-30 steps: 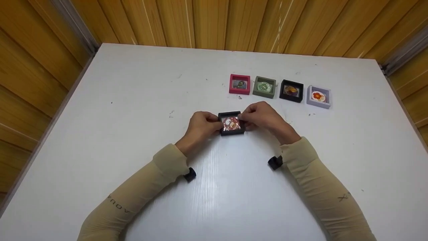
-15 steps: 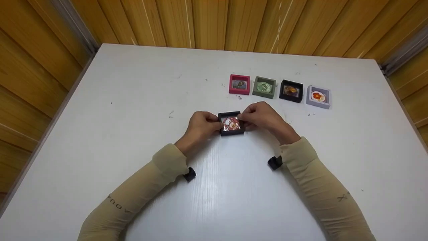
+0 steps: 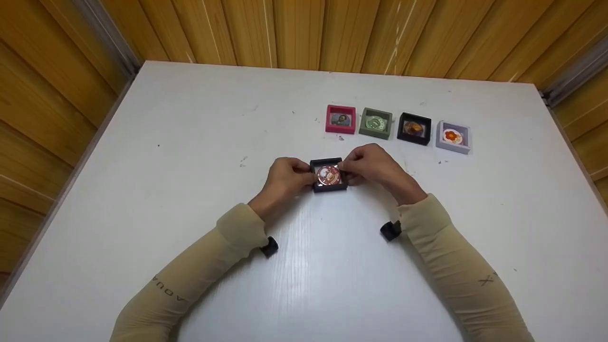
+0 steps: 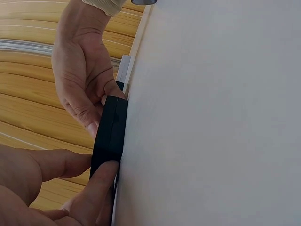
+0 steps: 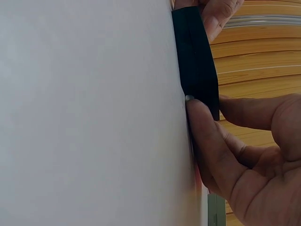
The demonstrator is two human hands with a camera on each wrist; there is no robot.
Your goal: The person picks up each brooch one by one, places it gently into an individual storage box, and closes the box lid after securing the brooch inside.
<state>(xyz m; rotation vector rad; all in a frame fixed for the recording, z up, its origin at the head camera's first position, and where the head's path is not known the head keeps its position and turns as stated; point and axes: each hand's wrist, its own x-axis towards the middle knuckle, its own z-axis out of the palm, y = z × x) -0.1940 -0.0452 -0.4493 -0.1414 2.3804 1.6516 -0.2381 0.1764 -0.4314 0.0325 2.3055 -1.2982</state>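
A square black display frame (image 3: 330, 188) with a clear window sits near the middle of the white table, and a round red-and-white picture disc (image 3: 329, 175) shows inside it. My left hand (image 3: 285, 179) grips its left side, thumb on the near part. My right hand (image 3: 373, 164) pinches the right side between thumb and fingers. In the left wrist view the frame (image 4: 109, 129) appears edge-on, with a thin seam along its side. The right wrist view shows fingertips at the lower corner of the frame (image 5: 196, 52). The frame's underside is hidden.
Farther back on the right of the table (image 3: 190, 142) lie a red frame (image 3: 339, 130), a green frame (image 3: 375, 135), another black frame (image 3: 413, 139) and a lavender frame (image 3: 453, 148), each with a picture disc. A yellow slatted wall (image 3: 294, 33) stands behind the table.
Both hands keep their grip on the black frame in the same place. Only the glare on its window has shifted slightly, so the disc shows more clearly.
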